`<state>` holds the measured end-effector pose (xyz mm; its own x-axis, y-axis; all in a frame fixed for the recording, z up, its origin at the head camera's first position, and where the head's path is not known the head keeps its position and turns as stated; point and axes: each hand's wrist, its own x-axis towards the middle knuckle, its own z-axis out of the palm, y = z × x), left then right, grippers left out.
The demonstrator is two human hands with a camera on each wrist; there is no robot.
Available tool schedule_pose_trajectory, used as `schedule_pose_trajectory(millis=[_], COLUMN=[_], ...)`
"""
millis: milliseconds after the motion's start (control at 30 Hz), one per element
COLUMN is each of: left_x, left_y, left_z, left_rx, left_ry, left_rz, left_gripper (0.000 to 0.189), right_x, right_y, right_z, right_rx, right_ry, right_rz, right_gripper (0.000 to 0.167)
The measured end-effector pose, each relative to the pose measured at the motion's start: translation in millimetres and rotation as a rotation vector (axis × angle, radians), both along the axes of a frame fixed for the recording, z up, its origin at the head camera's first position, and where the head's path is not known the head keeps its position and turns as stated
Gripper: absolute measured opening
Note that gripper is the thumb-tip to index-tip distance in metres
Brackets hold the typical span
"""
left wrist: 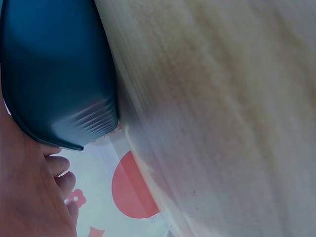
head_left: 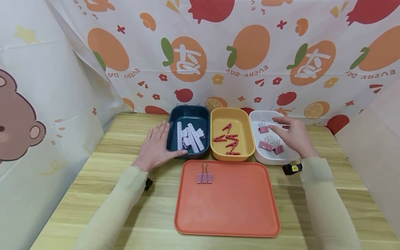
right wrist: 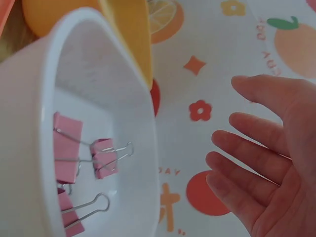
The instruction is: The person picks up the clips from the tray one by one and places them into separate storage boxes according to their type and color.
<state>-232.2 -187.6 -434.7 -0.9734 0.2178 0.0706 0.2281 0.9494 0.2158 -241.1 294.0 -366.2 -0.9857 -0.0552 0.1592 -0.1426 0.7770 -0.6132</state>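
Observation:
My left hand (head_left: pixel 154 147) rests on the left rim of a dark blue bin (head_left: pixel 191 111), fingers straight and thumb stretched along its near edge. In the left wrist view, the palm lies against the bin's wall (left wrist: pixel 59 74). White ruler-marked clips (head_left: pixel 195 138) lie inside. Over the right side of a white bin (head_left: pixel 270 158), my right hand (head_left: pixel 297 136) hovers with nothing in its fingers. The right wrist view shows that palm and its extended fingers (right wrist: pixel 247 150) apart from several pink binder clips (right wrist: pixel 104 157) in the bin. Another pink binder clip (head_left: pixel 204 178) lies on an orange-red tray (head_left: pixel 231 208).
Between the two outer bins stands a yellow bin (head_left: pixel 232 157) with several small red clips (head_left: pixel 232 137). The tray sits in front of the bins on the wooden table (head_left: pixel 150 215). A fruit-print cloth (head_left: pixel 218 86) hangs right behind them.

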Motion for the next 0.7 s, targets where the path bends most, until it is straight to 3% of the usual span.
schedule_pose_trajectory(millis=[700], left_x=[-1.4], left_y=[-0.4], left_z=[-2.1], left_rx=[-0.012], left_ry=[0.011], left_rz=[0.001], left_gripper=[0.135], right_x=[29.0], right_y=[-25.9], right_z=[26.0], right_rx=[0.017], right_ry=[0.127], right_rz=[0.072], right_gripper=[0.053])
